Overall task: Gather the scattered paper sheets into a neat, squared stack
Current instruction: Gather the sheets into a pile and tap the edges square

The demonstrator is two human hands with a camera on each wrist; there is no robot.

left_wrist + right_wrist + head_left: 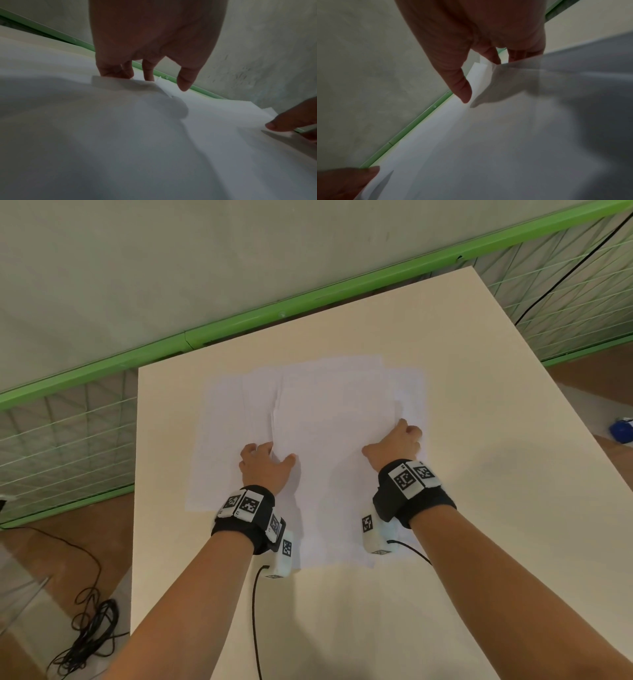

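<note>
Both forearms reach in from 6 o'clock. Left hand (265,465) and right hand (397,445) pinch, fingers (186,81) curled, opposite side edges of the paper sheets (329,433), fanned mid-bench (479,508). Step, judged: gathering inward. Next: draw edges together, then square.

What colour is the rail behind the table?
Bright green rail, clearest in the head view.

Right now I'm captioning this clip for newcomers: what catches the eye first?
The overlapping white paper sheets fanned across the middle of the cream table. The left hand and right hand grip a raised sheet by its side edges. Behind, a bright green rail crosses the view.
</note>
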